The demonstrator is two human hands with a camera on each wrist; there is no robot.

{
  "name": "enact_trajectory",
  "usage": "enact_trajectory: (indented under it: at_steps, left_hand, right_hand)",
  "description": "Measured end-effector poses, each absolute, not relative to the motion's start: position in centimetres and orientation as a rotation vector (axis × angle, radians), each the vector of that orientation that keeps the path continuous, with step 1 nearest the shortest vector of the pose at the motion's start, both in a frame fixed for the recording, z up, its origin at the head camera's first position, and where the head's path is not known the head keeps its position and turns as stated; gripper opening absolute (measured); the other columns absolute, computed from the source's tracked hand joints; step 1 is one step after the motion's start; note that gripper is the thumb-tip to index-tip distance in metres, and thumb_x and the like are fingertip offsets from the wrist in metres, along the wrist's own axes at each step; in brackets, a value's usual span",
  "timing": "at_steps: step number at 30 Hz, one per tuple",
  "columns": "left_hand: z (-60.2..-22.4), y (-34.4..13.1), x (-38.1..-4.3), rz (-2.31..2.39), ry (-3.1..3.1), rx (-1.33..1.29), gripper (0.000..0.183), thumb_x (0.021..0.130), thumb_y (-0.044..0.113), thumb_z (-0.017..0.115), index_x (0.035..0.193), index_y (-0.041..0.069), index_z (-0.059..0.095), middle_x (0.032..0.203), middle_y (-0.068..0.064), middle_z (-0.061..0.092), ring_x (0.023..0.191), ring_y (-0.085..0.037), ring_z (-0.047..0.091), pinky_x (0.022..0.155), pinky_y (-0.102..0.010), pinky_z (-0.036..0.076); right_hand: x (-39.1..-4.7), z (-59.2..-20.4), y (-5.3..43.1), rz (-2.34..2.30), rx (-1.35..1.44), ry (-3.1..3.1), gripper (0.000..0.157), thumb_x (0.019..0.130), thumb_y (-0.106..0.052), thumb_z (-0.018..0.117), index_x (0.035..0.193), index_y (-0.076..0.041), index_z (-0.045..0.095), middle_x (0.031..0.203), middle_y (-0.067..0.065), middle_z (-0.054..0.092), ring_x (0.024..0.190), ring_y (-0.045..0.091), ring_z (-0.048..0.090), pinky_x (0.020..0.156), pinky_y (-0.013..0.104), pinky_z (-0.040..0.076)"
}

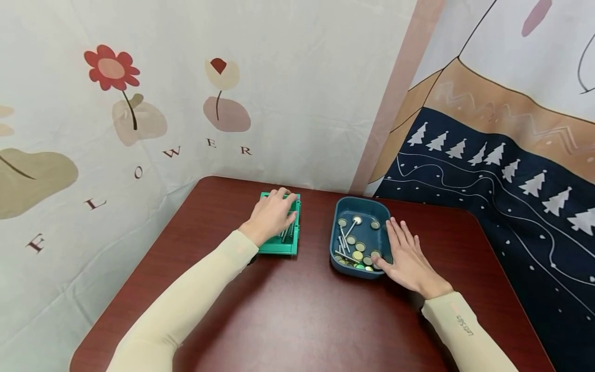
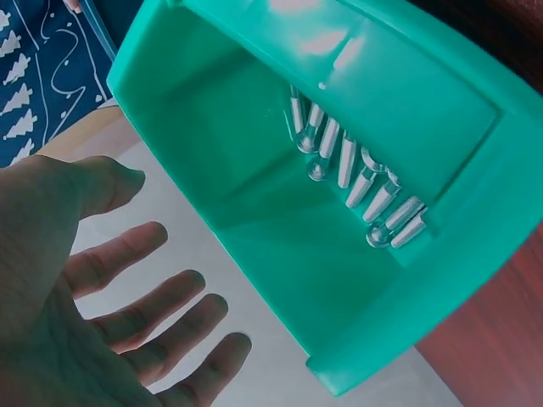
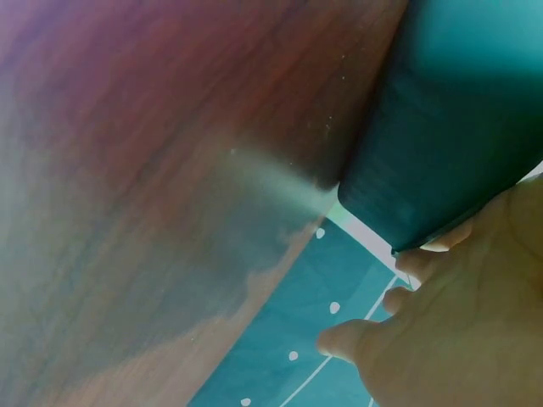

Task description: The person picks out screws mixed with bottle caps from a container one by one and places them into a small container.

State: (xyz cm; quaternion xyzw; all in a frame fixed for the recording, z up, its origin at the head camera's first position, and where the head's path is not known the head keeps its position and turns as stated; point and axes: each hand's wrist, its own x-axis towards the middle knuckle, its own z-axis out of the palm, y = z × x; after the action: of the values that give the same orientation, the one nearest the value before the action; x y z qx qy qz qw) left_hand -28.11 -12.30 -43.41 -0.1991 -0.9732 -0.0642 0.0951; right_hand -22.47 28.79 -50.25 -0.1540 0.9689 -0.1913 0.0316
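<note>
My left hand (image 1: 271, 213) is over a green plastic bin (image 1: 277, 248), its fingers spread and loosely bent with nothing between them. Inside the bin, several slim silver metal rods (image 2: 361, 174) lie side by side along one wall. My right hand (image 1: 409, 258) rests at the right side of a dark blue tray (image 1: 360, 202). Its fingers lie fairly straight along the outside, and its thumb reaches over the rim. The tray holds several round, coin-like discs (image 1: 357, 256) and long, nail-like metal rods (image 1: 351, 227). In the right wrist view, fingers touch the tray's outer wall (image 3: 450, 144).
Both containers stand on a reddish-brown table (image 1: 297, 320) near its far edge. A printed cloth (image 1: 297, 93) hangs behind the table, with a dark blue tree-patterned part (image 1: 465, 175) at the right.
</note>
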Motion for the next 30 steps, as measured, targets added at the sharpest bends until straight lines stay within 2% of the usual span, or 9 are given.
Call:
enact_trajectory:
  at_steps: [5, 12, 21, 30]
  left_hand:
    - [-43.6, -11.7, -27.8, -0.169, -2.88, -0.618, 0.051, 0.117, 0.037, 0.072, 0.163, 0.016, 0.066, 0.172, -0.019, 0.061, 0.157, -0.04, 0.061, 0.122, -0.064, 0.058]
    - [-43.2, -10.6, -27.3, -0.134, -2.914, -0.646, 0.061, 0.117, 0.05, 0.07, 0.17, 0.021, 0.06, 0.183, -0.016, 0.049, 0.169, -0.04, 0.048, 0.141, -0.069, 0.037]
    - [-43.3, -8.4, -27.0, -0.102, -2.9, -0.763, 0.068, 0.115, 0.059, 0.068, 0.173, 0.025, 0.057, 0.185, -0.013, 0.047, 0.174, -0.039, 0.042, 0.144, -0.073, 0.026]
    - [-42.6, -5.5, -26.9, -0.04, -2.88, -0.95, 0.071, 0.111, 0.064, 0.073, 0.172, 0.028, 0.059, 0.185, -0.01, 0.047, 0.173, -0.036, 0.042, 0.145, -0.072, 0.026]
  right_hand:
    - [-22.4, -50.4, 28.9, -0.603, -0.465, 2.979, 0.111, 0.113, -0.061, 0.066, 0.188, -0.006, 0.006, 0.198, 0.021, 0.003, 0.182, 0.054, 0.0, 0.137, 0.09, 0.007]
    - [-22.7, -50.6, 28.7, -0.612, -0.48, 2.987, 0.11, 0.113, -0.062, 0.065, 0.188, -0.006, 0.006, 0.198, 0.02, 0.004, 0.182, 0.053, 0.0, 0.137, 0.09, 0.008]
    - [-22.8, -50.6, 28.4, -0.608, -0.497, 2.997, 0.11, 0.112, -0.063, 0.065, 0.188, -0.006, 0.009, 0.198, 0.02, 0.005, 0.182, 0.053, 0.002, 0.137, 0.09, 0.009]
    - [-22.6, -50.6, 29.0, -0.612, -0.48, 2.991, 0.111, 0.112, -0.063, 0.066, 0.188, -0.007, 0.006, 0.198, 0.02, 0.003, 0.182, 0.053, 0.0, 0.137, 0.09, 0.008]
